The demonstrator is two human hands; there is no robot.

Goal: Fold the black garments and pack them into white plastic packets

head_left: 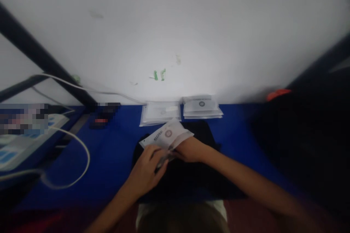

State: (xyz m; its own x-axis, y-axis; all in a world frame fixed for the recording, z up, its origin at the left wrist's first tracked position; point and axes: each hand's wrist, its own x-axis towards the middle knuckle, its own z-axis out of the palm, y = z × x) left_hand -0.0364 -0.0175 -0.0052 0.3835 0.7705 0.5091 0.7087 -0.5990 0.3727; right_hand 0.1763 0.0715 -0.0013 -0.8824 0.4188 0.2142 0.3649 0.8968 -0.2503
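White printed pouch [166, 135] tilted above black mat.

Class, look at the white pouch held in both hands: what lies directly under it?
Under the white pouch lies a black mat on the blue table. The pouch and both hands hide the mat beneath them.

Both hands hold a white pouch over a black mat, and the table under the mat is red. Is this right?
Not quite: the table is blue, not red, as the head view shows. The rest holds: both hands, left and right, hold the white pouch over the black mat.
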